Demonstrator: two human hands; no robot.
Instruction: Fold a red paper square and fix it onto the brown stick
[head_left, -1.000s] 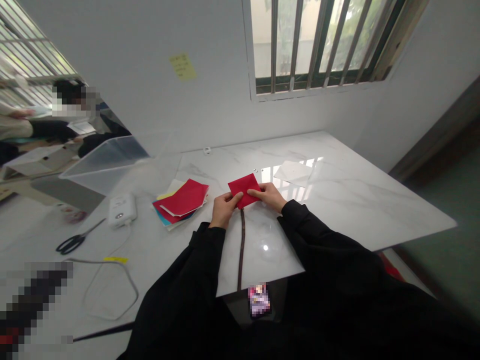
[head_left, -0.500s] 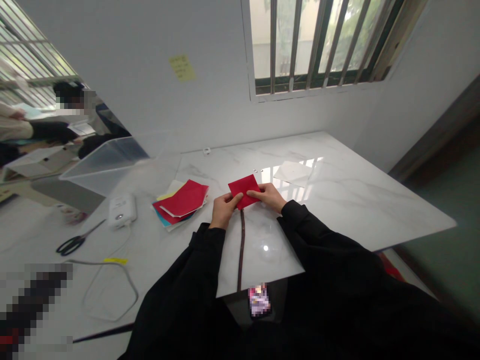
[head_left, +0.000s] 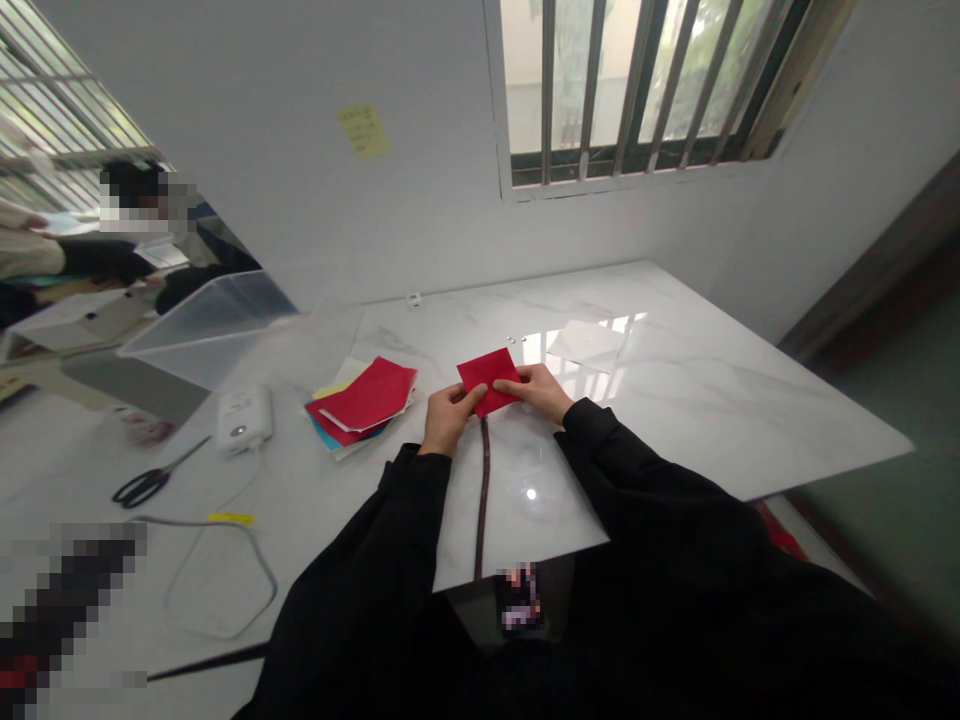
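A folded red paper (head_left: 489, 375) lies on the white marble table (head_left: 675, 390) in front of me. My left hand (head_left: 448, 418) pinches its near left corner with curled fingers. My right hand (head_left: 541, 390) presses on its right edge, fingers closed on the paper. Both arms are in black sleeves. A dark strap (head_left: 483, 490) runs from under the paper toward the table's near edge.
A stack of coloured paper sheets (head_left: 362, 404), red on top, lies left of my hands. Further left are a white device (head_left: 243, 418) with a cable, black scissors (head_left: 150, 484) and a clear plastic bin (head_left: 210, 325). Another person sits far left.
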